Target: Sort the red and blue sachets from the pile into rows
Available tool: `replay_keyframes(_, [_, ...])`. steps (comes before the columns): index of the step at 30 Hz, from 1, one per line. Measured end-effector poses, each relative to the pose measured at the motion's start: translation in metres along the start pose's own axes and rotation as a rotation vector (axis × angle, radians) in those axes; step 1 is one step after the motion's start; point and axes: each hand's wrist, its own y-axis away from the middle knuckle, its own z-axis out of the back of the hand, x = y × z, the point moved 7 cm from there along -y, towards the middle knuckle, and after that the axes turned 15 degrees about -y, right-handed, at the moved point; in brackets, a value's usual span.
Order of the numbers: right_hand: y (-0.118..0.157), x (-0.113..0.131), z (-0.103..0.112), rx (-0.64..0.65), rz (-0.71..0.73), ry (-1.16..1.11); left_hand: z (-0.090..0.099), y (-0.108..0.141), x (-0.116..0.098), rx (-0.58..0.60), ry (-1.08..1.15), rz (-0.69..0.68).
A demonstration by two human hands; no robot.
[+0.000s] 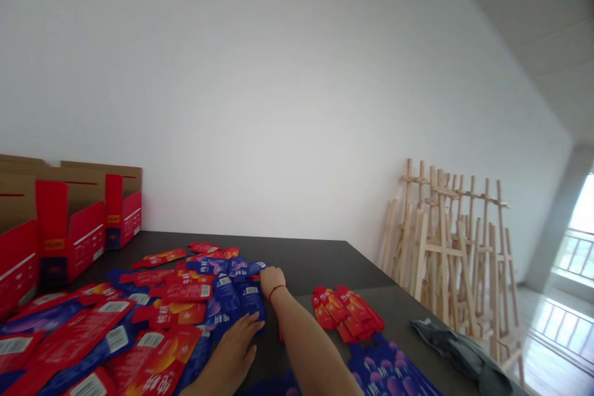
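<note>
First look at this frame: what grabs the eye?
A heap of red and blue foil sachets sprawls over the left of a dark table, with the left hand and the right hand, a red thread at its wrist, on the blue ones. Red cardboard display boxes stand at far left, and pale wooden easels lean against the wall at right.

Right hand (271,281) has a passable gap over the dark tabletop (320,263) toward the back wall (278,105), between the sachet heap (185,294) and the red sachet stack (348,314).
</note>
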Motion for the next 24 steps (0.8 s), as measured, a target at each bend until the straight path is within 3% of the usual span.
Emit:
replay_keyframes(3, [0.006, -0.006, 0.017, -0.072, 0.058, -0.149, 0.001, 0.003, -0.004, 0.031, -0.063, -0.057])
replay_keyframes(7, [0.038, -0.017, 0.031, -0.111, 0.198, -0.356, 0.009, 0.004, -0.007, 0.031, -0.154, -0.050])
replay_keyframes(14, [0.097, -0.053, 0.022, -0.079, 0.265, -0.580, 0.021, 0.008, -0.004, -0.002, -0.312, 0.031])
replay_keyframes(19, [0.108, -0.071, 0.015, -0.031, 0.236, -0.612, 0.032, 0.010, -0.003, -0.014, -0.391, 0.065])
replay_keyframes(24, [0.112, -0.068, 0.008, 0.064, 0.204, -0.594, 0.034, 0.010, -0.005, 0.010, -0.419, 0.068])
